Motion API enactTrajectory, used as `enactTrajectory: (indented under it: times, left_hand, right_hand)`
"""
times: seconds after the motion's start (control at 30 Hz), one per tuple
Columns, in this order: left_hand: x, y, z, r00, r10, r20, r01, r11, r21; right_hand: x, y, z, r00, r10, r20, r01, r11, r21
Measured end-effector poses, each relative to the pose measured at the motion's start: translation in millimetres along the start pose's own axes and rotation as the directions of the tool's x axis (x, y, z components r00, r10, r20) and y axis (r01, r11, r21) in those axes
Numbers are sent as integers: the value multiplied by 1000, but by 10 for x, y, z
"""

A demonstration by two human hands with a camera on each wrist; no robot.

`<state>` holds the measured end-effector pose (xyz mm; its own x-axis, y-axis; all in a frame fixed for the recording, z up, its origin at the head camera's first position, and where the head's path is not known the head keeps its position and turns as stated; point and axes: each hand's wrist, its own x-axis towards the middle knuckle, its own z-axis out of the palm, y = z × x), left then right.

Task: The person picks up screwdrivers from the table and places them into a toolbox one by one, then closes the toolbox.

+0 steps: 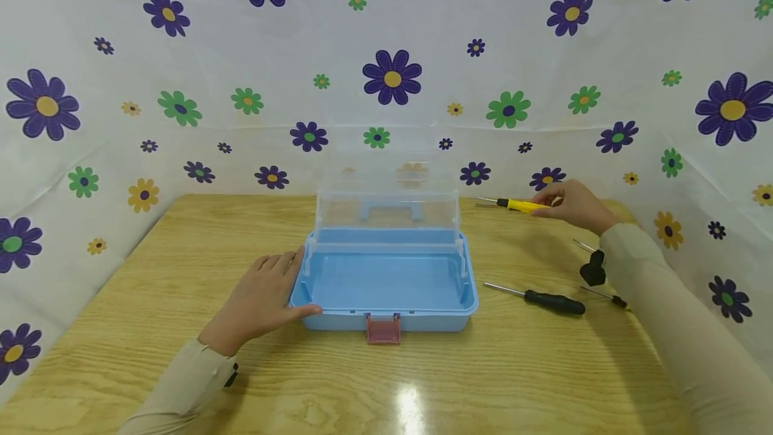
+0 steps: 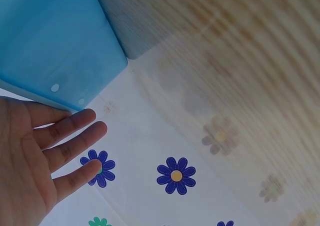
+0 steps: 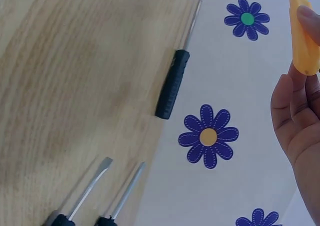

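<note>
A light blue toolbox (image 1: 386,322) stands on the table with its clear lid (image 1: 338,210) raised and a pink latch (image 1: 384,331) hanging at the front. My left hand (image 1: 260,297) rests against its left side, thumb over the front rim; the left wrist view shows the fingers (image 2: 75,148) fairly straight and spread. At the back right my right hand (image 1: 568,205) pinches a yellow-handled screwdriver (image 1: 524,206) by the handle end, its shaft pointing left. Below it in the right wrist view, a dark-handled screwdriver (image 3: 172,86) lies near the table's far edge.
A black-handled screwdriver (image 1: 554,302) lies right of the toolbox. Farther right, beside my sleeve, are two more screwdriver shafts, one at the back (image 1: 583,246) and one nearer (image 1: 594,292). A flowered cloth (image 1: 386,32) hangs behind the wooden table (image 1: 483,381).
</note>
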<state>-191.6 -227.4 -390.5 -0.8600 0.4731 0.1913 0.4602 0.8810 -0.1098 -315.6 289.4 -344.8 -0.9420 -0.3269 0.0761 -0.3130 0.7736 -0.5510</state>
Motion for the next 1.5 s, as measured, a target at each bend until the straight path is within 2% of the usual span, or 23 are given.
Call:
enactTrajectory:
  times: [0.43, 0.73, 1.13, 1.5]
  left_hand:
    - [-6, 0, -2, 1000, -6, 9, 6, 1000, -2]
    - [-16, 0, -1, 1000, -12, 8, 12, 1000, -6]
    - [-3, 6, 0, 1000, -14, 10, 14, 1000, -9]
    - [-10, 17, -15, 1000, -15, 11, 15, 1000, -27]
  right_hand:
    - [15, -183, -91, 1000, -1, -31, 1, 1000, 3]
    - [15, -341, -108, 994, -78, -73, 79, 997, 6]
    - [49, -627, 9, 976, -192, -100, 190, 981, -35]
    - [90, -911, 212, 977, -204, -66, 204, 979, 2]
